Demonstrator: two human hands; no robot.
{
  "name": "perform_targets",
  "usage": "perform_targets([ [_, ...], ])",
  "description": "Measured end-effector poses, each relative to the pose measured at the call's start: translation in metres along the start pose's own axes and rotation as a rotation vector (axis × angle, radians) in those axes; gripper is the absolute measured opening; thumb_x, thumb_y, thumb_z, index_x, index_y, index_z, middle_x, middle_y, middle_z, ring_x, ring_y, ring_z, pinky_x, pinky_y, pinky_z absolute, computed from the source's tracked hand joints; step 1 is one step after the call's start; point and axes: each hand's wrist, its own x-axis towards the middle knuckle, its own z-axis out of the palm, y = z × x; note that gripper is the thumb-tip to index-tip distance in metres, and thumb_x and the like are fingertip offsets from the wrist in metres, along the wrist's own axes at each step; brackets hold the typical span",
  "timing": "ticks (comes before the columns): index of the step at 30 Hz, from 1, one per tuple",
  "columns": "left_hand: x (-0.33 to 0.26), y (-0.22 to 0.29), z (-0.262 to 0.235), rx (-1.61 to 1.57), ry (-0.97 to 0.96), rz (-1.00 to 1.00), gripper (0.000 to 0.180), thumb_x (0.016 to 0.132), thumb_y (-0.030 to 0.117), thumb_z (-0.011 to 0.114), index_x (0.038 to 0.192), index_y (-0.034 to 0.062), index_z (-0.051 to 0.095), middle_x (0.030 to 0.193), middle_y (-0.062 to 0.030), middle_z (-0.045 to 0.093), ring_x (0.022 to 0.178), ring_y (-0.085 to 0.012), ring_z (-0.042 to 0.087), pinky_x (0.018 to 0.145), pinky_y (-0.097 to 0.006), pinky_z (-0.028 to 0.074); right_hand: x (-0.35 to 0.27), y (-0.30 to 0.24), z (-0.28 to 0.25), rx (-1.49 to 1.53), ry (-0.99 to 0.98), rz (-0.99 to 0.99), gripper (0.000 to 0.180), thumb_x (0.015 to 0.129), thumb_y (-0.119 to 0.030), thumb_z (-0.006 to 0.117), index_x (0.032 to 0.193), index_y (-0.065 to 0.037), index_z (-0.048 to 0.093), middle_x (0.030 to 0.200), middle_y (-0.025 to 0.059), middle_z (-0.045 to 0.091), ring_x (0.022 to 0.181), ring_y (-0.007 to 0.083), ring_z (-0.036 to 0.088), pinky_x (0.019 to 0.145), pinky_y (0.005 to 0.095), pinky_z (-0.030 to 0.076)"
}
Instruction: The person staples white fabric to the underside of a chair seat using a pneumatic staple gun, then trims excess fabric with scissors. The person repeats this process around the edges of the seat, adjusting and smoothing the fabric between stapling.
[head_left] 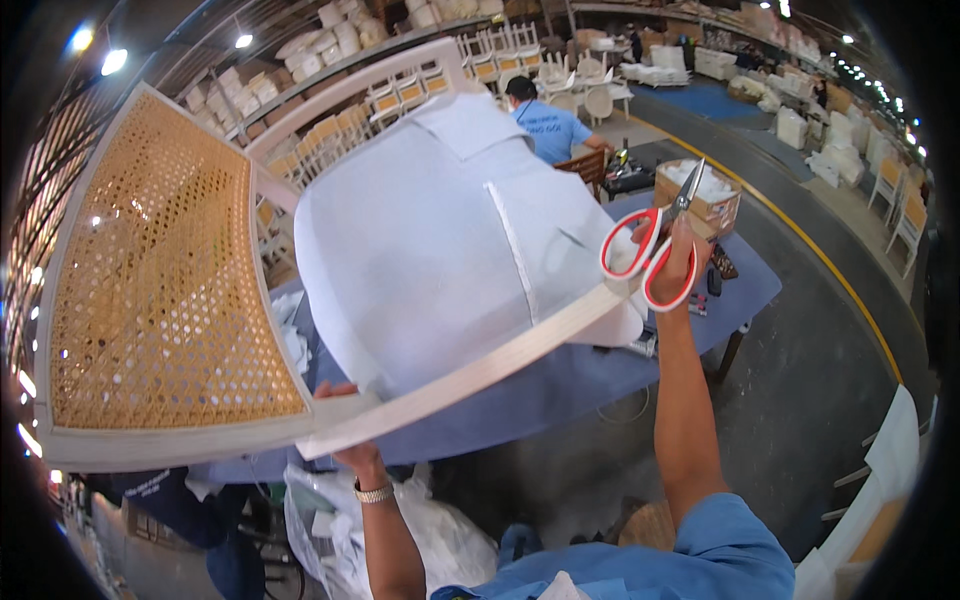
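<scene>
A pale wooden chair (470, 378) is tilted up in front of me, its woven cane back panel (170, 270) at the left. White wrapping sheet (420, 250) covers its seat, with a strip of tape running along it. My left hand (358, 455) grips the frame near the corner where back and seat meet; the rail hides part of it. My right hand (677, 262) holds scissors (655, 268) with red and white handles, blades pointing up and away. That hand is beside the far right end of the rail; whether it also touches the wood I cannot tell.
Beneath the chair stands a table (755, 285) with a blue-grey cover. A cardboard box (722, 210) and small tools are at its right end. A person in a blue shirt (555, 130) sits beyond. Clear plastic (430, 525) bunches below the table. Another person's dark clothing (175, 510) shows lower left.
</scene>
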Motion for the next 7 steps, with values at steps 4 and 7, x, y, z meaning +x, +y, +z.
perform_targets([
  [4,-0.045,0.056,-0.017,0.536,0.234,0.016,0.069,0.109,0.050,0.030,0.145,-0.0072,0.043,0.133,-0.0202,0.058,0.121,-0.0284,0.057,0.107,-0.043,0.042,-0.003,0.013,-0.021,-0.102,-0.007,-0.130,0.051,0.103,-0.026,0.040,0.068,0.001,0.065,0.057,0.0112,0.060,0.048,0.0219,0.057,0.050,0.0357,0.043],
  [7,-0.067,0.120,-0.002,0.496,0.263,0.223,0.069,0.109,0.050,0.028,0.146,-0.0071,0.043,0.136,-0.0193,0.055,0.125,-0.0306,0.054,0.110,-0.045,0.041,-0.005,0.005,-0.027,-0.061,-0.007,-0.132,0.055,0.104,-0.032,0.040,0.070,0.001,0.068,0.060,0.0106,0.064,0.051,0.0195,0.059,0.055,0.0317,0.047],
])
